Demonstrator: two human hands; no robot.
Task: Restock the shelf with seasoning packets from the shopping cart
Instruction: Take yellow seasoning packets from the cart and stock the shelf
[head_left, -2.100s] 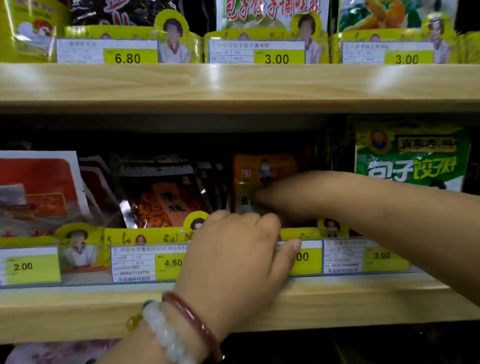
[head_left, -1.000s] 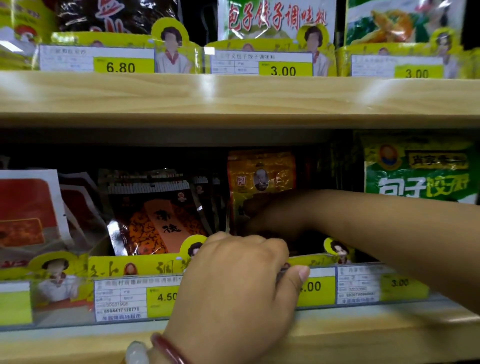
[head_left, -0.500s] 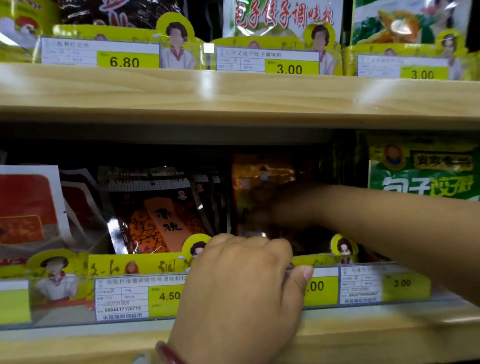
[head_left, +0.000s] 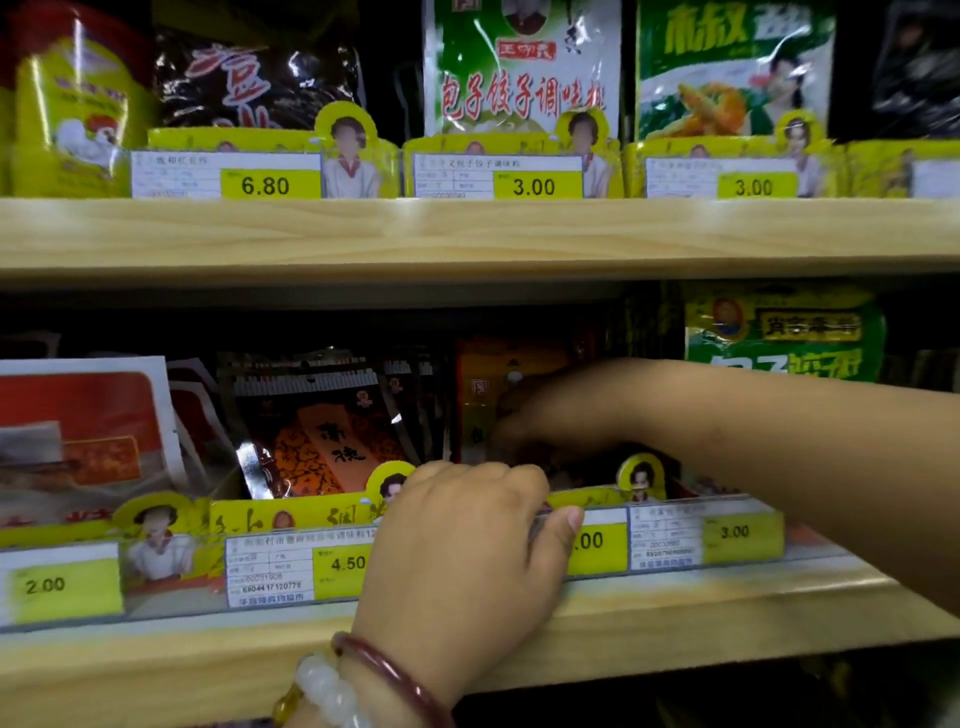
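On the lower wooden shelf (head_left: 675, 613), an orange seasoning packet (head_left: 498, 358) stands upright in a dim slot. My right hand (head_left: 550, 410) reaches in from the right and grips that packet low down. The hand is in shadow and blurred. My left hand (head_left: 467, 551), with bracelets on the wrist, curls its fingers over the yellow front strip (head_left: 291, 514). Its thumb lies against the price label there. No shopping cart shows.
Dark packets with an orange label (head_left: 322, 436) stand left of the orange one, red-and-white packets (head_left: 83, 415) further left, a green packet (head_left: 779, 332) at right. The upper shelf (head_left: 467, 234) holds more bags behind price tags and overhangs the slot closely.
Both hands keep their places, the right one at the orange packet, the left one on the front strip. The view has shifted a little, and the bracelets show again.
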